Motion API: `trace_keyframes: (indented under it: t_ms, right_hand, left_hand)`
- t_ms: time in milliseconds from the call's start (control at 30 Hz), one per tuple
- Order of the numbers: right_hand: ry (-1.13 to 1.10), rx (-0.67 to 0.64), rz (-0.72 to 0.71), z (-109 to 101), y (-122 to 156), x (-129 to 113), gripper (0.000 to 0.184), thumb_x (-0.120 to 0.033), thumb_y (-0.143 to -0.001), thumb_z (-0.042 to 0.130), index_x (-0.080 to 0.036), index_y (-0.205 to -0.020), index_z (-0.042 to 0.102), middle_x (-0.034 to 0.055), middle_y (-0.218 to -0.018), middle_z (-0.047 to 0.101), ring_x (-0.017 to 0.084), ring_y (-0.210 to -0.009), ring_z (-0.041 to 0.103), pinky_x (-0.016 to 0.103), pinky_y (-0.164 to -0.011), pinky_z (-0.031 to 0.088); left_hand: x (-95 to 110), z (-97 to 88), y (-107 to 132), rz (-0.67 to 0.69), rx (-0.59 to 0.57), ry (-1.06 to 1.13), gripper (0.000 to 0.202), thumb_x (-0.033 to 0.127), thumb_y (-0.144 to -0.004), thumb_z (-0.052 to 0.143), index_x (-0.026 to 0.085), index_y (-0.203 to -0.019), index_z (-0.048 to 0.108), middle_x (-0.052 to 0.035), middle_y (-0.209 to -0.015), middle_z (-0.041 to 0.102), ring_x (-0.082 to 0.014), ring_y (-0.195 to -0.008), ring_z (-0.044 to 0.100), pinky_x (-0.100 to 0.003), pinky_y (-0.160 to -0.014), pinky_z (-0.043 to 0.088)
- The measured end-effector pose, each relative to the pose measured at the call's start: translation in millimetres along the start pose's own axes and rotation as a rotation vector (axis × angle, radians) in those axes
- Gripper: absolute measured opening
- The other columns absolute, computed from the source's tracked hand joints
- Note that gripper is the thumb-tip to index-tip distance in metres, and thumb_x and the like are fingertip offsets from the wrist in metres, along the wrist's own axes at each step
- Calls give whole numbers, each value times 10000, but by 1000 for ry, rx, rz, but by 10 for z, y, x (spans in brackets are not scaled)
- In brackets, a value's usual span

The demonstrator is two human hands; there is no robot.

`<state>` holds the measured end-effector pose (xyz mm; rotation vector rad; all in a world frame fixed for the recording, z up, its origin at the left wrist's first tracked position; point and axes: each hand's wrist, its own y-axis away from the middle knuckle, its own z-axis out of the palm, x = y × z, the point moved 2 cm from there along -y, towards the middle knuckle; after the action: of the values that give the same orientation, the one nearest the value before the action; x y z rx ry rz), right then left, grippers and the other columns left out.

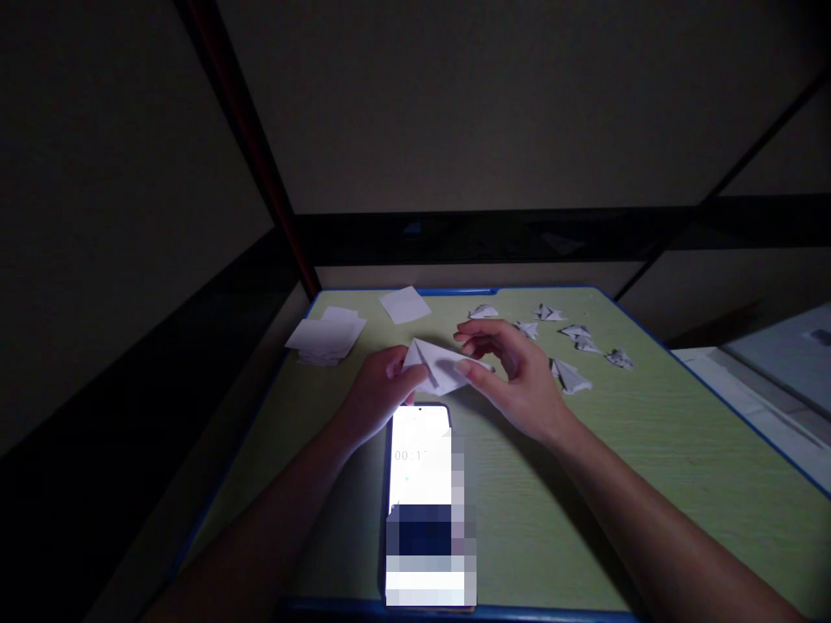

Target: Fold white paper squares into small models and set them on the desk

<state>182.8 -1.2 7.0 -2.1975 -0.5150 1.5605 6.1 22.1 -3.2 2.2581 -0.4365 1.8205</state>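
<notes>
A partly folded sheet of white paper (445, 368) is held above the table, just beyond the lit phone. My left hand (383, 389) pinches its left end, thumb on top and fingers curled beneath. At the paper's right side, my right hand (516, 372) has its thumb resting on the surface, while its fingers are raised and curved apart from the sheet. A slanting fold line runs down the paper near my left thumb. The underside of the paper is hidden.
The phone (419, 467) lies on the green table (649, 484), showing a timer. Stacked white sheets (328, 336) sit at the far left, near a single square sheet (405, 305). Several small folded paper pieces (575, 331) are scattered at the back right. A wall (486, 130) stands behind.
</notes>
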Motion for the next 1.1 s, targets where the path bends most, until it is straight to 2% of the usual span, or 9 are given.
trace_keyframes:
  t_ms: [133,267,433,567,700,800,900,1000,1100]
  right_hand:
    - [156,-137,-81,15,19,-28,431,-168,-732,687,-207,-1143,562,76,-1093,612,204,-925,578,373,-806,494]
    - [213,-198,-128,26,20,-29,472,-135,-729,660,-215,-1180,546,82,-1139,593,224,-1011,558,389,-855,481]
    - [221,-158,-110,20,3,-22,324,-188,-782,649,-197,-1103,603,77,-1044,632,203,-899,583,351,-758,486]
    - [117,-66,28,4,-15,18,107,-282,-841,611,-199,-886,663,41,-833,642,164,-729,568,306,-634,443]
    - [-136,79,259,-20,-25,130,185,-343,-822,629,-196,-710,626,-10,-627,554,117,-556,474,260,-508,347]
    - [-301,95,383,-17,-34,182,211,-361,-781,667,-195,-665,605,-13,-605,545,113,-534,470,252,-487,338]
    - [-420,68,480,1,-38,177,223,-383,-762,677,-201,-657,601,-6,-600,562,126,-538,496,262,-502,384]
    - [-512,74,519,25,-32,171,209,-388,-746,690,-204,-675,620,-4,-605,585,133,-556,519,266,-534,420]
    - [-496,121,505,39,-17,213,219,-387,-732,716,-193,-667,636,-13,-594,571,119,-550,503,249,-522,396]
  left_hand:
    - [-10,-8,-15,-19,58,55,226,292,-762,557,162,-591,485,55,-423,459,-58,-380,376,-193,-406,280]
    - [-32,-25,-32,-42,116,110,196,306,-777,543,157,-652,520,58,-418,475,-58,-360,378,-186,-390,280]
    - [-15,-34,-29,19,124,30,193,276,-773,550,156,-627,512,53,-441,486,-55,-384,414,-180,-401,310]
    - [15,4,-7,39,84,27,196,298,-767,546,156,-634,520,45,-454,492,-59,-391,417,-183,-401,320]
    - [48,46,19,46,9,-56,175,301,-762,557,147,-679,564,24,-515,530,-77,-451,473,-187,-420,351]
    - [49,59,30,74,-28,-120,198,314,-775,557,154,-660,566,14,-524,537,-83,-461,480,-192,-421,346]
    - [42,42,37,105,-9,-176,231,338,-783,567,156,-640,564,-5,-539,556,-96,-487,506,-204,-441,366]
    - [33,26,36,93,-3,-169,251,349,-780,568,158,-618,545,-9,-542,559,-100,-486,515,-208,-448,384]
    - [3,32,18,61,-33,-142,236,333,-772,566,154,-620,546,-12,-554,569,-101,-488,529,-204,-445,387]
